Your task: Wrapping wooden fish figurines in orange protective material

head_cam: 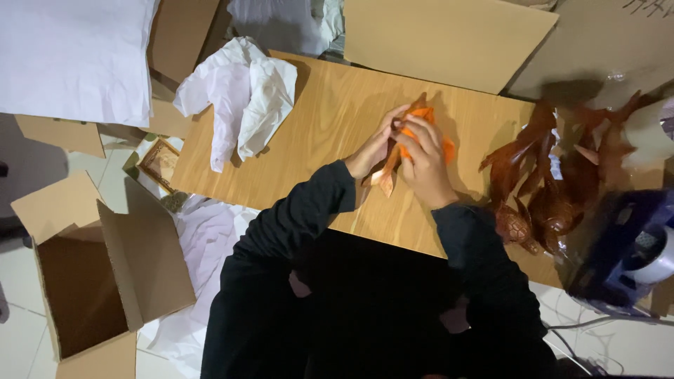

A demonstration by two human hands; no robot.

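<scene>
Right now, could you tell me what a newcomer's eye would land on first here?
Probably the bright orange carved piece at the middle of the pale wooden table, gripped by the left hand and right hand. Next, the crumpled white wrapping paper at the table's far left corner, and the glossy brown carved wooden figures clustered at its right end.

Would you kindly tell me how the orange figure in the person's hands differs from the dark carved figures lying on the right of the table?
The orange figure is bright orange; the carved figures are dark reddish brown and glossy. The orange figure is gripped between the left hand and the right hand, while the carved figures lie untouched in a heap. The orange figure is single; the carved figures are several. Both are over the same wooden table.
</scene>
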